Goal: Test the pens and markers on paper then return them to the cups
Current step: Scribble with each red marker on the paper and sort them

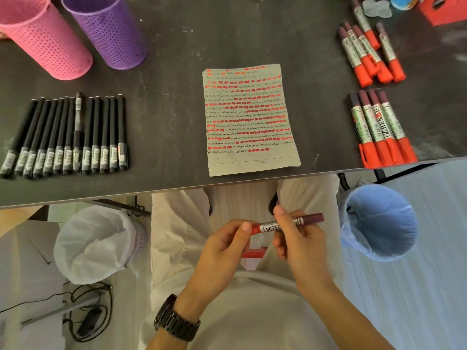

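Head view: marker (269, 227) is below the bench (164, 109) front edge, over the lap. Left hand (225, 246) pinches its red end, right hand (300, 246) grips the barrel. Label reads "ZHE", rest under fingers. Bench markers (381, 130) at right edge read "ZHEN". Paper (249, 117) mid-front, red dashes and black scribble. Bench dark, scuffed. Pens (68, 137) left, labels unreadable. Pink cup (48, 39) and purple cup (111, 31) in far-left corner, tops cut off.

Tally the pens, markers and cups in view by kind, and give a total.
Pens: 13
Markers: 10, counting the held marker
Cups: 2
Total: 25
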The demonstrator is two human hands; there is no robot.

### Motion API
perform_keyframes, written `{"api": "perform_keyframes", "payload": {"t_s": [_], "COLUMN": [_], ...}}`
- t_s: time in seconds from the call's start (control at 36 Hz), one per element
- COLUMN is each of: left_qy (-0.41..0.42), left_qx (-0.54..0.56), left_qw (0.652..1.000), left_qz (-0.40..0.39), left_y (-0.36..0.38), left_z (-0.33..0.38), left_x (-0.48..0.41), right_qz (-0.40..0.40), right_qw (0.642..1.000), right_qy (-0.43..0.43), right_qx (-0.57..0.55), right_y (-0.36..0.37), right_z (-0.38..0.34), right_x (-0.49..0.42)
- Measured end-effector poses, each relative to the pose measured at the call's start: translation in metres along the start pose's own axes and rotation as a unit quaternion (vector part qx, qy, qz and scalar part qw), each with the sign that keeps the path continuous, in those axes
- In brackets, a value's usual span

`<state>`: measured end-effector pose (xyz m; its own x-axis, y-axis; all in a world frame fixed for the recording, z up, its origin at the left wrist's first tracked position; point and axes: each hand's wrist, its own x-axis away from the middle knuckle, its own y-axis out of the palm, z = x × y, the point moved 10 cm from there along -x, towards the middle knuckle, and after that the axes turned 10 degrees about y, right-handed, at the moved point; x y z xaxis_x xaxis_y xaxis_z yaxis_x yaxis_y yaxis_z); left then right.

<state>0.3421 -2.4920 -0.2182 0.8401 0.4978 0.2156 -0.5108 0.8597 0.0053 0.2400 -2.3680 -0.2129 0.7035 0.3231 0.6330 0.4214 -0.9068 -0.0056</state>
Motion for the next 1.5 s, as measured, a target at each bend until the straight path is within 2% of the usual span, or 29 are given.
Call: {"api": "perform_keyframes", "payload": {"t_s": [0.56,0.75,0.83,0.94,1.0,1.14,1.17,1.22,1.28,1.31,1.39,1.5], "left_qy": [0.011,-0.021,-0.043,-0.043,-0.042,-0.032,-0.046,-0.091,-0.121,-0.122,-0.127,-0.15], "left_qx": [-0.071,-0.062,-0.064,-0.084,-0.061,-0.084,-0.04,0.152,0.345,0.4,0.5,0.545], "left_qw": [0.996,0.996,0.994,0.989,0.993,0.996,0.997,0.979,0.916,0.889,0.831,0.804], "left_qz": [-0.051,-0.064,-0.082,-0.117,-0.092,0.015,0.038,0.099,0.164,0.187,0.208,0.184], "left_y": [0.002,-0.006,-0.011,-0.007,-0.008,-0.036,-0.04,-0.045,-0.047,-0.047,-0.042,-0.031], "left_z": [0.005,0.001,-0.003,-0.004,-0.002,0.005,0.003,-0.007,-0.015,-0.017,-0.02,-0.02], "left_x": [-0.007,-0.011,-0.011,-0.013,-0.017,-0.024,-0.023,-0.02,-0.018,-0.018,-0.021,-0.022], "right_qz": [-0.033,-0.137,-0.177,-0.226,-0.224,-0.218,-0.215,-0.2,-0.184,-0.18,-0.172,-0.152], "right_qw": [0.997,0.985,0.982,0.931,0.923,0.956,0.961,0.969,0.973,0.973,0.97,0.969], "right_qy": [0.065,0.085,0.064,-0.031,-0.05,0.021,0.04,0.08,0.116,0.131,0.173,0.196], "right_qx": [-0.006,-0.053,0.036,0.285,0.31,0.194,0.172,0.121,0.077,0.06,0.024,-0.002], "right_y": [0.0,-0.005,-0.011,0.005,0.014,0.03,0.033,0.037,0.041,0.045,0.057,0.064], "right_z": [0.019,0.011,-0.002,-0.007,-0.003,0.016,0.021,0.033,0.046,0.052,0.068,0.079], "right_x": [-0.008,-0.011,-0.013,-0.002,0.001,0.006,0.008,0.011,0.014,0.016,0.022,0.032]}}
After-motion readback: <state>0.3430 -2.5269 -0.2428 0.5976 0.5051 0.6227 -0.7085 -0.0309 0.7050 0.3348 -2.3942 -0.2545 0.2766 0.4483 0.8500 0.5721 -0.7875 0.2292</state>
